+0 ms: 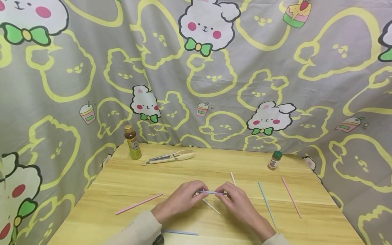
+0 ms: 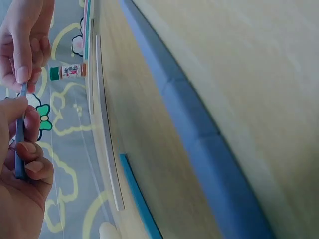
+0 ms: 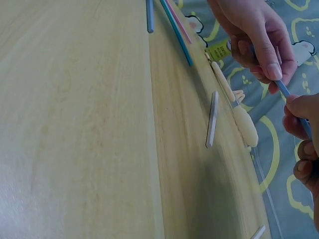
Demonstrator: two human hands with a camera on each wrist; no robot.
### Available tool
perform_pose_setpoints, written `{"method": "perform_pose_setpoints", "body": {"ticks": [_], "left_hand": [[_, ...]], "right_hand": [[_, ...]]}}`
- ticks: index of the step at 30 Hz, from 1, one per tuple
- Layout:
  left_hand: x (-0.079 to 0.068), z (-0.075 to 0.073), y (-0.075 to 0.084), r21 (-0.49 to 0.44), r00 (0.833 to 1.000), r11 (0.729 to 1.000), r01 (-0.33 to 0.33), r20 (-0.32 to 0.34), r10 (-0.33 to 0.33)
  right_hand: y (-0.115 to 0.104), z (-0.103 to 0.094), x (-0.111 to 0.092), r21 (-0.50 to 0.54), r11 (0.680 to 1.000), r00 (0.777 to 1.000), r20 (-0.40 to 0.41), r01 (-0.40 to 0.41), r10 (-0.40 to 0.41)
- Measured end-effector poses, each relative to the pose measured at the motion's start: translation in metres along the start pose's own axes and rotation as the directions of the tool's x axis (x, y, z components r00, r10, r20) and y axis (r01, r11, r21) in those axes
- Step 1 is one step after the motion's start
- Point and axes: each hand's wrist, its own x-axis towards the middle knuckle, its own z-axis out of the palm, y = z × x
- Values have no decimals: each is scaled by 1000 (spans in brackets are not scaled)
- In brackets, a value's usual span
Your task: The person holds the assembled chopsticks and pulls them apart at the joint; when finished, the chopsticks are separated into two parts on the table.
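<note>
Above the middle of the table, both hands hold a thin blue stick (image 1: 212, 192) level between them. The left hand (image 1: 191, 195) pinches one end between thumb and fingers. My right hand (image 1: 234, 199) pinches the other end, with a short stretch of blue showing between the fingertips. In the left wrist view the stick's near end (image 2: 20, 169) lies against the curled left fingers. Below the hands, a white stick (image 1: 211, 206) lies on the table, partly covered by the left hand. Another white stick (image 1: 233, 178) lies just behind the right hand.
A pink stick (image 1: 139, 204) and a blue stick (image 1: 180, 232) lie left; a teal stick (image 1: 267, 204) and a pink stick (image 1: 291, 197) lie right. At the back stand a sauce bottle (image 1: 133, 144) and a green-capped spice jar (image 1: 274, 160), with tongs (image 1: 168, 157) beside the bottle.
</note>
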Motion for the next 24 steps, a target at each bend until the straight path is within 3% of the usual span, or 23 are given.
{"method": "perform_pose_setpoints", "body": {"ticks": [6, 11, 14, 20, 24], "left_hand": [[-8, -3, -6, 3, 999, 1000, -4, -43, 5], [-17, -22, -23, 18, 995, 998, 59, -82, -58], [-19, -35, -33, 27, 994, 997, 69, -81, -66], [-11, -54, -49, 78, 994, 995, 66, -92, -59], [-4, -62, -58, 77, 986, 986, 149, -89, -142]], "right_hand": [[4, -3, -1, -22, 999, 999, -21, 24, -24], [21, -24, -5, -25, 993, 991, -58, -119, 117], [32, -34, -6, -42, 986, 985, -67, -161, 158], [47, -37, 1, -70, 989, 986, -116, -128, 119], [52, -32, 10, -97, 988, 986, -127, -121, 108]]}}
